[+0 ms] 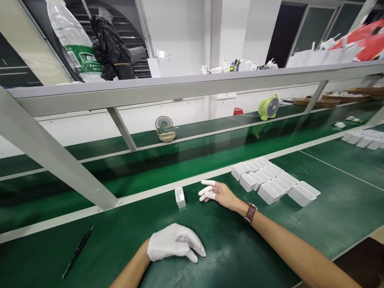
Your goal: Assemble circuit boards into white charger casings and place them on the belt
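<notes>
My left hand (172, 243), in a white glove, rests low over the green tabletop. Its fingers curve loosely with gaps between them, and nothing shows in them. My right hand (221, 195) has white covers on several fingers and a watch (250, 212) at the wrist. Those fingers stretch leftward, apart and without any object. Left of their tips a small white open-topped plastic box (180, 198) stands alone, not touched. Beyond the right wrist sit rows of similar white boxes (271, 191), packed side by side.
Black tweezers (78, 252) lie at the left. A pale rail (207, 175) borders the green conveyor belt (192, 162). Slanted metal posts (72, 160) carry a shelf (180, 89) with a plastic bottle (76, 44). Two small fans (165, 128) stand behind; more white boxes (366, 139) lie far right.
</notes>
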The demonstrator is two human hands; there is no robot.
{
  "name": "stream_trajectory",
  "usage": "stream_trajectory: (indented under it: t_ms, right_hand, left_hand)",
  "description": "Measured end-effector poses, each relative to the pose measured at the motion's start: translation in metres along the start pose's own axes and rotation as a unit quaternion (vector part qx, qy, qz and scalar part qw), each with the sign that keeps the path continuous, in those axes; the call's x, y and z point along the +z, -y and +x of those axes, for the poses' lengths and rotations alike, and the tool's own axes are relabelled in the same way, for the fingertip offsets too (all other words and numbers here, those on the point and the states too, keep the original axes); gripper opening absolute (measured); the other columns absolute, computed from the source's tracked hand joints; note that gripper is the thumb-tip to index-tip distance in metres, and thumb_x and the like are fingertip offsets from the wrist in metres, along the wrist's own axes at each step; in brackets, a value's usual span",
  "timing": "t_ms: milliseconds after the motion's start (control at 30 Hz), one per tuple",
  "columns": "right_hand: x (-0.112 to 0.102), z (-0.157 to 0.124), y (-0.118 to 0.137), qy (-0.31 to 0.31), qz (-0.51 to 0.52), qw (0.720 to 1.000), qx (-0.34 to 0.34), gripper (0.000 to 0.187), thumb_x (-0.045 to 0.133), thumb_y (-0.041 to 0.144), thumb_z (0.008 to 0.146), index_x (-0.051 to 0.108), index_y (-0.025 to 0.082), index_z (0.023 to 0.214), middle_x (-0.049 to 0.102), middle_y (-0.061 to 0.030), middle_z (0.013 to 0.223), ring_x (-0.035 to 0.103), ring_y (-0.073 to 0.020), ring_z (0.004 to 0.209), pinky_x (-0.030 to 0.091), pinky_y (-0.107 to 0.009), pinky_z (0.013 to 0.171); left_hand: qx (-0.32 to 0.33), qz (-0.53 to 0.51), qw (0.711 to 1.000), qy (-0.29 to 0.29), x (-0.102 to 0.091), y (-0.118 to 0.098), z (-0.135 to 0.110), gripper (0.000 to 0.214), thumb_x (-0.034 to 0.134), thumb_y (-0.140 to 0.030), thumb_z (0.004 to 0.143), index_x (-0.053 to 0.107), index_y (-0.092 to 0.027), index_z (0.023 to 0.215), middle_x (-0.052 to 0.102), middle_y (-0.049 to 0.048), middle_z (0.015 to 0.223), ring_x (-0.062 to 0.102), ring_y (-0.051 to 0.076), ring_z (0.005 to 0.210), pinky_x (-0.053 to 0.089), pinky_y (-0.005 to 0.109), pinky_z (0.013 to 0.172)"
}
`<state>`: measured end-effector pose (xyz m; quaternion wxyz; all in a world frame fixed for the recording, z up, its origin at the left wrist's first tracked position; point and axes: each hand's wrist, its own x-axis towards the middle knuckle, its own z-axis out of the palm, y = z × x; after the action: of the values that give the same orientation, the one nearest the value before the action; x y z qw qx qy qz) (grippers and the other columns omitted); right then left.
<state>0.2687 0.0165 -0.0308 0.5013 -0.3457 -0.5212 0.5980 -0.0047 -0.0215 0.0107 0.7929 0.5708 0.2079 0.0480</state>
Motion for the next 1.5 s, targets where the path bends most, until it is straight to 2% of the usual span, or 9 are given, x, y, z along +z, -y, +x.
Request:
stream_trajectory:
  t_ms: [100,200,300,400,567,800,1100,1500]
  right_hand:
    - [0.003,-0.003,0.001,0.007,0.054,0.998,0.03,0.06,0.078,0.035,0.08,0.055,0.016,0.131,0.075,-0.0149,0.108,0.076,-0.0265,0.091,0.058,-0.047,0.085]
    - [0.005,-0.008,0.003,0.021,0.099,0.993,0.063,0.057,0.078,0.034,0.081,0.057,0.014,0.129,0.074,-0.0172,0.112,0.075,-0.0286,0.095,0.058,-0.05,0.089]
    - [0.007,-0.012,0.005,0.03,0.132,0.987,0.089,0.055,0.079,0.031,0.081,0.058,0.013,0.129,0.073,-0.0178,0.115,0.074,-0.0302,0.101,0.057,-0.052,0.092]
    - [0.007,-0.014,0.007,0.026,0.157,0.981,0.111,0.054,0.081,0.028,0.079,0.061,0.013,0.127,0.074,-0.0171,0.115,0.073,-0.0305,0.102,0.056,-0.053,0.094]
    - [0.006,-0.014,0.002,0.045,0.153,0.981,0.115,0.05,0.08,0.031,0.081,0.063,0.014,0.124,0.074,-0.0165,0.114,0.075,-0.0298,0.098,0.058,-0.052,0.092]
    - [0.007,-0.02,-0.005,0.092,0.077,0.991,0.057,0.04,0.07,0.037,0.091,0.063,0.015,0.123,0.075,-0.0146,0.11,0.075,-0.0231,0.091,0.061,-0.043,0.082]
    - [0.011,-0.023,-0.007,0.095,0.046,0.993,0.047,0.043,0.068,0.043,0.091,0.063,0.015,0.124,0.075,-0.0136,0.106,0.074,-0.02,0.085,0.06,-0.039,0.077]
    - [0.011,-0.023,-0.006,0.099,0.045,0.993,0.051,0.04,0.068,0.039,0.091,0.064,0.016,0.124,0.075,-0.0126,0.106,0.074,-0.0188,0.083,0.06,-0.036,0.074]
  left_hand:
    - [0.022,-0.08,0.996,0.01,-0.003,0.006,0.004,0.059,0.079,-0.037,0.079,0.062,-0.015,0.132,0.065,0.021,0.125,0.063,0.038,0.119,0.052,0.05,0.096]
    - [0.036,-0.135,0.99,0.015,-0.006,0.011,0.008,0.074,0.079,-0.035,0.08,0.047,-0.026,0.147,0.053,0.0189,0.142,0.061,0.037,0.121,0.051,0.05,0.095]
    - [0.049,-0.152,0.987,0.014,-0.009,0.013,0.01,0.076,0.074,-0.038,0.085,0.037,-0.034,0.152,0.04,0.0188,0.153,0.058,0.038,0.125,0.048,0.053,0.097]
    - [0.055,-0.162,0.985,0.013,-0.009,0.011,0.012,0.075,0.07,-0.042,0.088,0.033,-0.036,0.153,0.035,0.0188,0.157,0.056,0.038,0.128,0.047,0.053,0.098]
    - [0.043,-0.206,0.978,0.008,-0.008,0.005,0.017,0.07,0.059,-0.055,0.092,0.035,-0.032,0.153,0.041,0.0208,0.15,0.058,0.038,0.124,0.05,0.049,0.093]
    - [0.015,-0.238,0.971,-0.009,-0.008,0.002,0.022,0.076,0.044,-0.065,0.094,0.034,-0.021,0.154,0.053,0.0222,0.135,0.061,0.037,0.119,0.051,0.046,0.092]
    - [0.005,-0.209,0.978,-0.018,-0.008,0.002,0.021,0.075,0.045,-0.065,0.093,0.037,-0.02,0.153,0.054,0.0225,0.133,0.061,0.036,0.118,0.051,0.047,0.092]
    - [0.003,-0.19,0.981,-0.027,-0.007,0.002,0.019,0.071,0.051,-0.061,0.093,0.043,-0.02,0.15,0.056,0.0227,0.132,0.063,0.035,0.116,0.052,0.046,0.091]
